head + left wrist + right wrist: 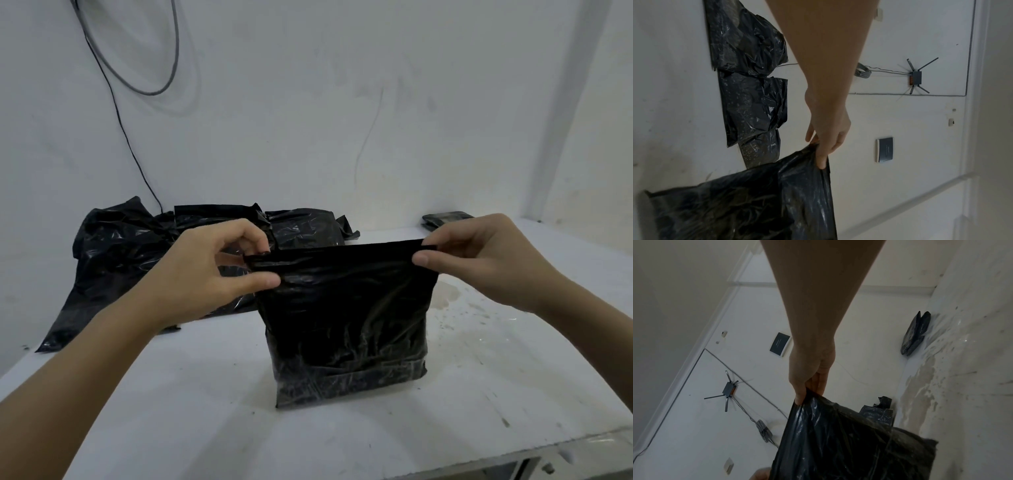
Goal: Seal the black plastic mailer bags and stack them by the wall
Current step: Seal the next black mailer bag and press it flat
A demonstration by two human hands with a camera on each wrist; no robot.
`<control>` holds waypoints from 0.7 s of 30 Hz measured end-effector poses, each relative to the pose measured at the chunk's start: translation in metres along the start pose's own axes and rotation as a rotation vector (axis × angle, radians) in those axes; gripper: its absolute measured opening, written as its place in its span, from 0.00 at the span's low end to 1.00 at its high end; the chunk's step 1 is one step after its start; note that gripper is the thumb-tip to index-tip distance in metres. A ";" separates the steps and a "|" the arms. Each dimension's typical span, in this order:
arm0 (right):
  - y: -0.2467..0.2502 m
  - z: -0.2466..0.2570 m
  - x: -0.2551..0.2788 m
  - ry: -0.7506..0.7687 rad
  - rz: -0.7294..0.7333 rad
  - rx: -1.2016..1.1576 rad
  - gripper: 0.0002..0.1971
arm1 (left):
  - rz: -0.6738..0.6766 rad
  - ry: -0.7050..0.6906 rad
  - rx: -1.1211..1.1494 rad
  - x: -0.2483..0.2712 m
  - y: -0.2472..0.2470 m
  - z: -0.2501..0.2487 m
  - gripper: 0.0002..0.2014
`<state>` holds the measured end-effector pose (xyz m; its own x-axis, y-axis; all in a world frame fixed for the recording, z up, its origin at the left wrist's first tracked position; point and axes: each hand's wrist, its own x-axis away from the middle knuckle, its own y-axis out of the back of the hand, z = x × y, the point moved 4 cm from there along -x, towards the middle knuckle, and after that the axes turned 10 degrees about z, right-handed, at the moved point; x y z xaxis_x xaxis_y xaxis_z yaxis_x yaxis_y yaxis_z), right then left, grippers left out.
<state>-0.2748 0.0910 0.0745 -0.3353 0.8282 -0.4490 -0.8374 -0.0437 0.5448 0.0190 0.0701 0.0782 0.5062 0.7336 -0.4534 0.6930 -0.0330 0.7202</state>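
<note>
A white tabletop (171, 394) runs back to a white wall (308, 102), and the work sits mid-surface. Against that wall on the left lies a heap of black mailer bags (130, 246), crumpled and overlapping. A smaller folded dark packet (445, 219) lies by the wall further right. Nearer the person, one filled black mailer bag (346, 325) stands upright on the tabletop, well apart from the heap's base, its mouth held taut at the top.

The left hand (212, 274) has its grip clamped on the bag's top left corner, thumb in front and fingers behind. The right hand (479, 260) pinches the top right corner likewise.

The flap looks folded over but, in my judgement, not yet pressed down. If tension is uneven between the two corners, the adhesive strip could catch crooked or wrinkle, leaving gaps. The slick film may also slip from a light pinch, and the upright bag could topple.
</note>
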 end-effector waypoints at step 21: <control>-0.005 -0.027 0.001 -0.146 -0.108 -0.167 0.16 | -0.056 0.064 0.217 0.000 -0.001 0.001 0.16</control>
<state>-0.2819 0.0770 0.0525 -0.1841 0.9046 -0.3845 -0.9287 -0.0320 0.3694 0.0189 0.0696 0.0763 0.4352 0.7797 -0.4502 0.8167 -0.1315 0.5619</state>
